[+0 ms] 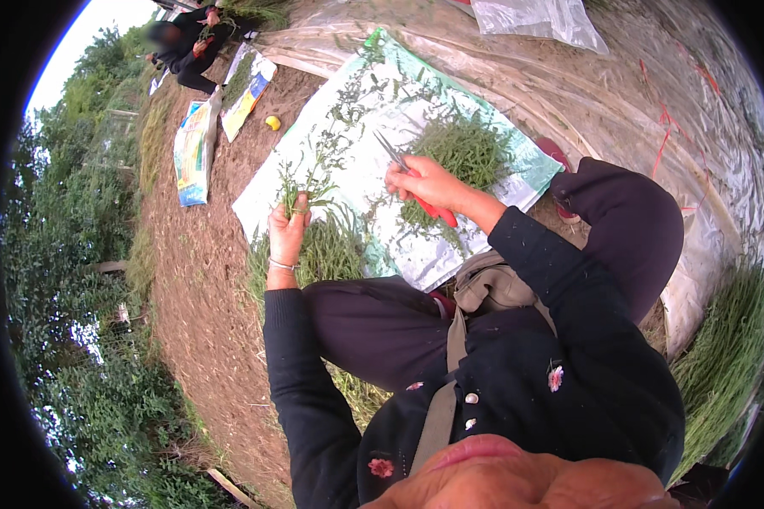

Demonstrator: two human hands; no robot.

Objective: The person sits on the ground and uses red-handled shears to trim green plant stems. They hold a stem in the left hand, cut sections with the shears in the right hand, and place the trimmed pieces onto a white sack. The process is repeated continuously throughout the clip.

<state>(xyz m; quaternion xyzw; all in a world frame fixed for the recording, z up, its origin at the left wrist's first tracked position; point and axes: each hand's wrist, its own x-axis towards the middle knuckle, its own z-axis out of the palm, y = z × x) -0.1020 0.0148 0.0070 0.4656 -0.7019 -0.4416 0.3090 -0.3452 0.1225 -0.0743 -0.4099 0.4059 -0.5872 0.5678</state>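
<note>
My left hand [289,227] is closed around a bunch of leafy green stems [310,174], which point up and away over the sheet. In my right hand [424,180] is a pair of scissors [443,212] with red handles; the metal blades reach toward the upper left, apart from the bunch. Beneath both hands lies a white and green plastic sheet [267,191]. A heap of cut green sprigs [463,151] rests on it just beyond my right hand. More long green stems [331,250] lie beside my left wrist, against my bent leg.
Another person [187,51] in dark clothes sits at the far left, holding greenery. Printed sacks [195,157] and a small yellow object [272,123] lie on bare soil. Clear plastic film [705,161] covers ground at the right. A strapped bag [492,284] rests at my lap.
</note>
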